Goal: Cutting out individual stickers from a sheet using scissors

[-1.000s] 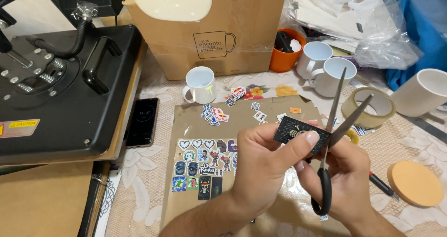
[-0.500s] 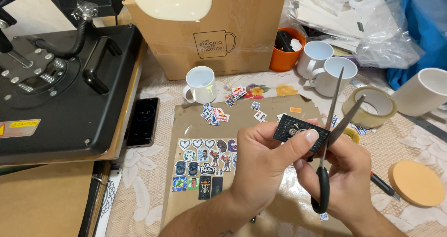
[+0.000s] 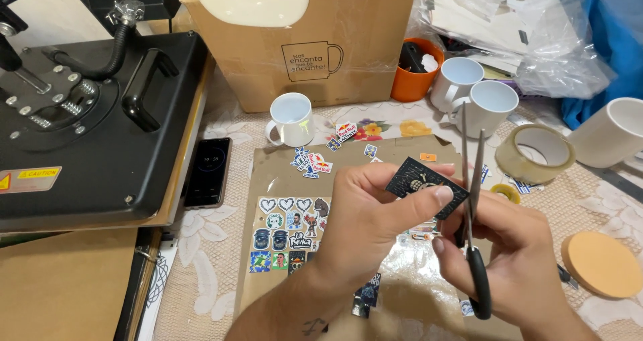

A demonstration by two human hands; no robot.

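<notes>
My left hand (image 3: 372, 220) pinches a small black printed sticker (image 3: 423, 185) between thumb and fingers, held up over a brown paper sheet (image 3: 281, 180). Black-handled scissors (image 3: 472, 200) are gripped in my right hand (image 3: 509, 267), blades pointing up and nearly together, right beside the sticker's right edge. On the brown sheet lie several small cut-out stickers (image 3: 291, 230) in rows, and more loose ones (image 3: 311, 163) lie near its top.
A black heat press (image 3: 87, 113) fills the left, with a phone (image 3: 209, 171) beside it. A cardboard box (image 3: 315, 39), white mugs (image 3: 291, 118) (image 3: 485, 106) (image 3: 613, 133), an orange cup (image 3: 415, 73), a tape roll (image 3: 534, 155) and a round cork coaster (image 3: 601, 264) surround the sheet.
The scissor blades have closed from a wide V to nearly together and stand more upright beside the sticker. Both hands stay in about the same place.
</notes>
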